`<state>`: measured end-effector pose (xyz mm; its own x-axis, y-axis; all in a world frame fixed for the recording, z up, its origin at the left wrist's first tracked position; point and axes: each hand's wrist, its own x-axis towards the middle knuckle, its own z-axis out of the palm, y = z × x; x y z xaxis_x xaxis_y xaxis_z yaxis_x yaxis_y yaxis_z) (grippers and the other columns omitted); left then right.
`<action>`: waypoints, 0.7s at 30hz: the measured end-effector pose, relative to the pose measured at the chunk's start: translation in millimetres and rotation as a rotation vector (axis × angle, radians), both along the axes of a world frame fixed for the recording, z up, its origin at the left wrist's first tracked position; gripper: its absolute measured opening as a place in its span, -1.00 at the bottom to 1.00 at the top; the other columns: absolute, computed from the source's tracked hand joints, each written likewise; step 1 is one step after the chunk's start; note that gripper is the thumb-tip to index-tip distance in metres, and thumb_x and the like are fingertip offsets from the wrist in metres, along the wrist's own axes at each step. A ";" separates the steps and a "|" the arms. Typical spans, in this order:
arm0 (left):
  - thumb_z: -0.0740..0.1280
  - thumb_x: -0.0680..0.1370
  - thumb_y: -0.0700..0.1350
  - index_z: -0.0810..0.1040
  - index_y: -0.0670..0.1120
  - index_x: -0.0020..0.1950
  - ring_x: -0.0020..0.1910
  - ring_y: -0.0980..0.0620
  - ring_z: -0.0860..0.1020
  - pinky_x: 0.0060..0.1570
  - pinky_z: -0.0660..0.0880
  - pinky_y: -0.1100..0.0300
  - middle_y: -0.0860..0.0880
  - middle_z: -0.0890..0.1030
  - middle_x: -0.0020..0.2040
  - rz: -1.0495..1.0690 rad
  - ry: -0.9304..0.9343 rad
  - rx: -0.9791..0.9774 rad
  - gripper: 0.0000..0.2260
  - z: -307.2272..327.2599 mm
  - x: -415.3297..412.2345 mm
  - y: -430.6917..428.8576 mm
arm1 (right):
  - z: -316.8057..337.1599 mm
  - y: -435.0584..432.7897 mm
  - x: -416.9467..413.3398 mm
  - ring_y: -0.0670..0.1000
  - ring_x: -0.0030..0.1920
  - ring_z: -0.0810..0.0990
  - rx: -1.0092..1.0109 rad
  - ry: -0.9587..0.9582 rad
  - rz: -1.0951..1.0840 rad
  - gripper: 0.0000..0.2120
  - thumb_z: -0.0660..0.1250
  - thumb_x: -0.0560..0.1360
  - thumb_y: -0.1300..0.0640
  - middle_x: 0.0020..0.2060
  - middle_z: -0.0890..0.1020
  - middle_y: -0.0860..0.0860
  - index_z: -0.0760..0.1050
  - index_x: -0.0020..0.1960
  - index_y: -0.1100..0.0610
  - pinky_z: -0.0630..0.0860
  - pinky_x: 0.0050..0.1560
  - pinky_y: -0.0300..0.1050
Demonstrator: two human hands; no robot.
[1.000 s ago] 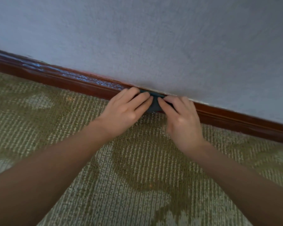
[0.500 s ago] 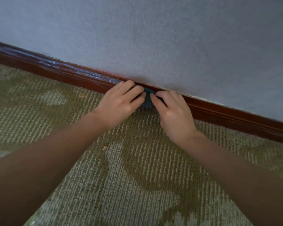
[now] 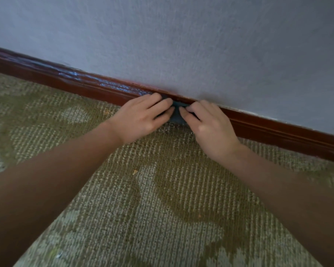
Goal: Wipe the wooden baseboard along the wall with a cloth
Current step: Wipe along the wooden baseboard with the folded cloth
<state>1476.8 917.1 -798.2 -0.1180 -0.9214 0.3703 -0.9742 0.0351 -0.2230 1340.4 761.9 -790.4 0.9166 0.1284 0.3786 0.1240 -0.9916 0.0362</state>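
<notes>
Compared with half a second ago, both hands and the dark blue-grey cloth (image 3: 176, 115) have slid a little to the left along the glossy red-brown wooden baseboard (image 3: 85, 85). The small orange crumb (image 3: 134, 172) on the floor in front of the baseboard now lies more to the right of the hands than before. The pose of the hands themselves is almost the same.

Above the baseboard rises a pale grey textured wall (image 3: 181, 45); below it lies an olive and beige ribbed patterned carpet (image 3: 162, 209). The two bare forearms reach across the carpet to the baseboard, and the hands cover most of the cloth, so only a small piece shows between them.

The left hand (image 3: 141, 120) lies with its fingers (image 3: 162, 104) nearly straight and close together, pressing the cloth flat on the baseboard – a spread, not closed, grip. The right hand (image 3: 210, 132) has bent fingers over the top of the cloth and the thumb (image 3: 183, 112) on its front – its grip is closed on the cloth. The cloth sits against the baseboard's face, touching the carpet edge.
</notes>
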 end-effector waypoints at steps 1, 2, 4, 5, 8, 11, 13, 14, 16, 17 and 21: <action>0.25 0.51 -0.37 0.60 -0.35 0.03 -0.16 -0.18 0.60 -0.16 0.57 0.04 -0.27 0.62 -0.01 0.012 0.011 -0.017 -0.83 -0.7 -3.4 -1.7 | 0.7 -3.2 -3.7 0.17 -0.20 0.57 -0.004 0.014 0.006 -0.75 0.22 0.44 0.39 -0.21 0.60 0.22 0.56 0.06 0.41 0.31 -0.14 -0.07; 0.25 0.50 -0.37 0.60 -0.34 0.03 -0.15 -0.18 0.60 -0.14 0.57 0.04 -0.26 0.62 -0.01 0.020 0.025 -0.035 -0.82 -1.6 -8.8 -5.8 | 1.0 -7.8 -9.2 0.18 -0.19 0.57 -0.003 0.022 0.005 -0.73 0.21 0.43 0.39 -0.20 0.60 0.23 0.55 0.07 0.41 0.30 -0.13 -0.07; 0.27 0.49 -0.37 0.61 -0.34 0.02 -0.12 -0.16 0.61 -0.11 0.57 0.06 -0.23 0.63 -0.04 0.017 0.059 -0.069 -0.83 -3.2 -22.1 -18.0 | 0.5 -18.0 -22.5 0.17 -0.14 0.51 0.008 0.029 -0.019 -0.71 0.20 0.41 0.41 -0.17 0.60 0.23 0.54 0.09 0.41 0.30 -0.11 -0.07; 0.27 0.49 -0.36 0.62 -0.33 0.00 -0.11 -0.14 0.62 -0.10 0.57 0.06 -0.21 0.64 -0.06 0.008 0.079 -0.082 -0.83 -3.2 -27.8 -23.4 | 0.1 -21.5 -27.9 0.16 -0.11 0.46 0.012 0.029 -0.032 -0.71 0.19 0.42 0.41 -0.16 0.60 0.23 0.54 0.10 0.41 0.31 -0.10 -0.06; 0.26 0.48 -0.37 0.62 -0.33 0.00 -0.12 -0.13 0.61 -0.09 0.56 0.08 -0.19 0.64 -0.10 -0.017 0.109 -0.086 -0.82 1.2 -30.9 -29.1 | -0.7 -23.0 -32.2 0.18 -0.15 0.50 0.023 0.005 -0.071 -0.71 0.14 0.45 0.39 -0.18 0.61 0.24 0.55 0.07 0.41 0.35 -0.10 -0.04; 0.32 0.45 -0.40 0.60 -0.35 0.03 -0.13 -0.15 0.60 -0.08 0.56 0.05 -0.20 0.63 -0.10 0.003 0.102 -0.042 -0.81 4.8 -17.9 -14.9 | 1.3 -9.9 -17.7 0.18 -0.22 0.57 0.044 -0.013 -0.070 -0.76 0.22 0.42 0.43 -0.21 0.60 0.23 0.57 0.03 0.40 0.40 -0.15 -0.03; 0.26 0.47 -0.41 0.59 -0.38 0.03 -0.16 -0.19 0.59 -0.13 0.56 0.01 -0.25 0.61 -0.11 0.066 0.132 -0.033 -0.81 5.4 -11.4 -4.3 | 3.1 2.8 -3.4 0.19 -0.20 0.57 0.066 0.004 -0.062 -0.75 0.29 0.37 0.45 -0.21 0.60 0.24 0.57 0.04 0.41 0.42 -0.17 -0.02; 0.22 0.48 -0.41 0.58 -0.39 0.02 -0.19 -0.20 0.58 -0.16 0.56 0.00 -0.26 0.61 -0.12 0.108 0.157 -0.030 -0.80 5.4 -10.6 0.7 | 4.2 9.0 2.0 0.20 -0.19 0.56 0.089 0.009 -0.067 -0.74 0.31 0.35 0.45 -0.20 0.59 0.24 0.57 0.04 0.42 0.43 -0.18 -0.01; 0.18 0.50 -0.40 0.58 -0.41 0.01 -0.22 -0.21 0.57 -0.19 0.55 0.01 -0.28 0.60 -0.13 0.169 0.193 -0.049 -0.79 6.0 -13.6 6.5 | 5.4 16.3 4.4 0.20 -0.18 0.56 0.140 0.008 -0.090 -0.69 0.38 0.29 0.49 -0.19 0.59 0.24 0.57 0.03 0.41 0.46 -0.18 -0.02; 0.17 0.52 -0.40 0.58 -0.41 0.01 -0.23 -0.21 0.57 -0.19 0.55 0.01 -0.29 0.61 -0.12 0.168 0.194 -0.066 -0.79 6.4 -16.7 6.5 | 5.1 16.3 0.4 0.20 -0.17 0.56 0.150 0.008 -0.102 -0.66 0.41 0.27 0.50 -0.17 0.60 0.23 0.57 0.04 0.40 0.46 -0.18 -0.01; 0.25 0.50 -0.40 0.59 -0.39 0.01 -0.16 -0.18 0.60 -0.16 0.56 0.03 -0.27 0.62 -0.07 0.045 0.138 -0.116 -0.83 8.9 -30.5 -14.5 | 3.5 -6.1 -27.1 0.15 -0.10 0.45 0.161 -0.038 -0.168 -0.59 0.39 0.25 0.56 -0.10 0.60 0.23 0.55 0.08 0.39 0.41 -0.14 -0.01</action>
<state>1446.3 902.6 -789.2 -0.0187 -0.8749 0.4840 -0.9958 -0.0270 -0.0874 1313.2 755.8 -786.9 0.9048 -0.0891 0.4163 -0.0413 -0.9916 -0.1224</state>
